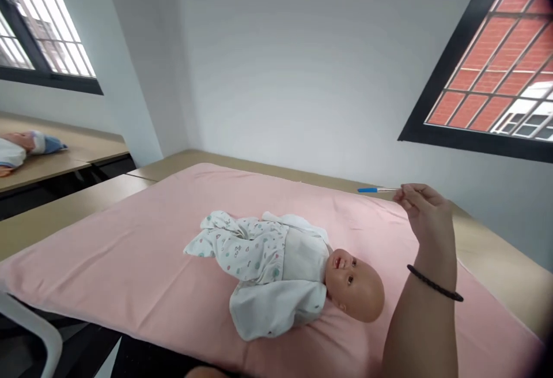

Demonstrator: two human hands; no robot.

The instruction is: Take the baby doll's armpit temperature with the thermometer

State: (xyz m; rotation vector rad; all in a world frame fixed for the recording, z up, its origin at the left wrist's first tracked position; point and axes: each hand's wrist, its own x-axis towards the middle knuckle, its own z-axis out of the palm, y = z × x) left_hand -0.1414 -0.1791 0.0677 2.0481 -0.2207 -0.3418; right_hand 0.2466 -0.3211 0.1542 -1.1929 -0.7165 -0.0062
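The right hand (425,208) is raised at the far right, its fingers (404,193) pinching a thin blue-tipped stick (377,190) above the doll (287,268) on the pink mat (129,263).

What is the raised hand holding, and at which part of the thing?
The right hand holds a thin stick with a blue tip, pinched by the fingers at its pale end; the blue end points away.

A thin stick (377,190), blue at its far end and pale along the rest of its length, lies nearly level in the air, pinched at its pale end by the fingers (404,192) of the right hand (425,212). Its blue tip points leftward, held above the far edge of the pink mat (129,263), beyond the doll's head.
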